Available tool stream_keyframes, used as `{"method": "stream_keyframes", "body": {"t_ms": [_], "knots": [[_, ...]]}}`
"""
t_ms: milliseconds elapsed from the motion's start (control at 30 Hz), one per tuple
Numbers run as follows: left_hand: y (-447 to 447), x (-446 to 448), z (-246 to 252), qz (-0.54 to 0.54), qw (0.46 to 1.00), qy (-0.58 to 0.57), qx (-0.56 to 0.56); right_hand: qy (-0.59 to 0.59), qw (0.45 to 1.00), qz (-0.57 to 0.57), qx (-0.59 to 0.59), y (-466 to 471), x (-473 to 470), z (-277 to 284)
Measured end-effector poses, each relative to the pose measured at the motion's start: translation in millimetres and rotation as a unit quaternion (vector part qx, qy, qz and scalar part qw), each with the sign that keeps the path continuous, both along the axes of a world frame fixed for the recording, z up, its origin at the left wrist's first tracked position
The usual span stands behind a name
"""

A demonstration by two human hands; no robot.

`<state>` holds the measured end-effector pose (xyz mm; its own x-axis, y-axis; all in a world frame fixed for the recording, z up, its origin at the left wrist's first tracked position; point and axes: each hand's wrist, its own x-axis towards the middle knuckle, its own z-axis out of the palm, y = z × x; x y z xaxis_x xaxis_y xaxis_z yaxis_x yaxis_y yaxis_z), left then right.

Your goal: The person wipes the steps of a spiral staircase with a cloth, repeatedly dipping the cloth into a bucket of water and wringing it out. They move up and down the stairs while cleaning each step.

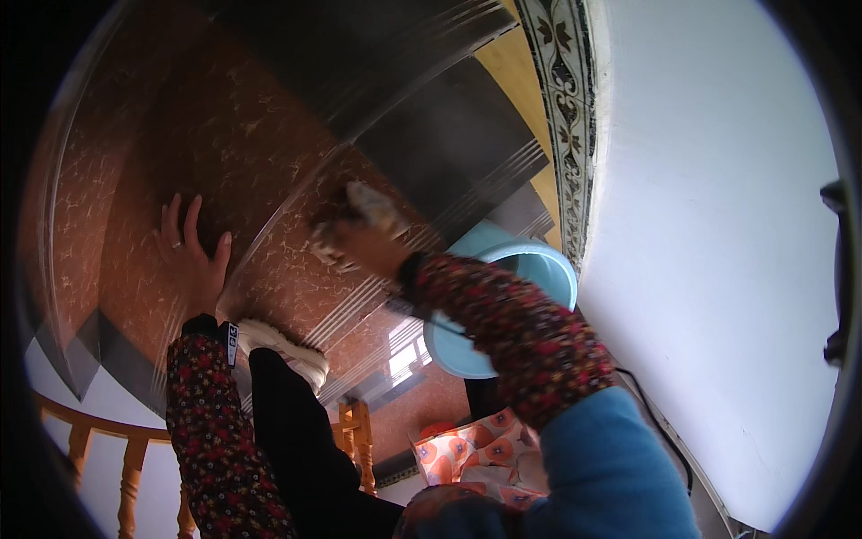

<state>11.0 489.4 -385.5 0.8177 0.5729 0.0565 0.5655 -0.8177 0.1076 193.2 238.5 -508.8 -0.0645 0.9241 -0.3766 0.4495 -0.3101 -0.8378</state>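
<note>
My left hand [194, 263] rests on a reddish-brown marbled stair tread [168, 222], its fingers spread and a ring on one finger. Right of it, my right hand [367, 244], blurred, presses a crumpled, light-and-brown cloth [377, 209] against the marbled tread. Part of the cloth shows on either side of the hand. A light blue plastic basin [465, 347] lies beneath and beside my right forearm, which hides part of it. Floral sleeves cover both forearms.
A shoe [286, 347] stands on the steps beside my left wrist. Grooved stair edges [353, 303] cross the middle. Wooden balusters [131, 478] line the lower left. A white wall [707, 236] with a patterned tile border [566, 114] rises at the right. A dark cable [650, 404] runs along the wall's foot.
</note>
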Motion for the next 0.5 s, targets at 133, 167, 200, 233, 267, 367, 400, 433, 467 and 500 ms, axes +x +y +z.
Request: {"method": "stream_keyframes", "body": {"t_ms": [133, 167, 200, 233, 267, 367, 400, 433, 467, 500], "knots": [[0.0, 0.7, -1.4, -0.001, 1.000, -0.019, -0.016, -0.185, 0.978, 0.008, -0.094, -88.2, 151.7, 14.5], [-0.2, 0.9, -2.0, -0.005, 1.000, -0.022, -0.009, -0.240, 0.959, -0.020, -0.147, -111.6, 184.2, 19.3], [-0.4, 0.7, -2.1, -0.010, 1.000, -0.025, 0.005, -0.295, 0.920, -0.030, -0.255, -132.6, 215.4, 25.8], [-0.5, 0.8, -2.1, -0.004, 1.000, -0.019, -0.001, -0.309, 0.889, -0.050, -0.335, -150.1, 239.1, 31.7], [-0.7, 1.0, -2.0, 0.001, 1.000, -0.012, 0.000, -0.303, 0.900, -0.095, -0.299, -166.7, 252.3, 39.1], [-1.4, 0.5, -0.3, 0.003, 1.000, -0.013, -0.006, -0.352, 0.907, 0.016, -0.231, -168.6, 263.0, 38.0], [-1.7, 0.6, -0.3, 0.000, 1.000, -0.019, -0.012, -0.386, 0.899, -0.027, -0.207, -161.5, 260.4, 35.5], [-1.9, 0.7, -0.3, 0.006, 1.000, -0.012, -0.016, -0.410, 0.895, -0.044, -0.167, -148.7, 249.4, 26.5], [-1.8, 0.8, -0.6, 0.011, 1.000, -0.006, -0.019, -0.434, 0.890, -0.062, -0.126, -130.4, 244.2, 15.9], [-1.8, 0.9, -1.0, 0.018, 1.000, 0.004, -0.015, -0.466, 0.879, -0.079, -0.056, -111.5, 239.5, 5.6]]}}
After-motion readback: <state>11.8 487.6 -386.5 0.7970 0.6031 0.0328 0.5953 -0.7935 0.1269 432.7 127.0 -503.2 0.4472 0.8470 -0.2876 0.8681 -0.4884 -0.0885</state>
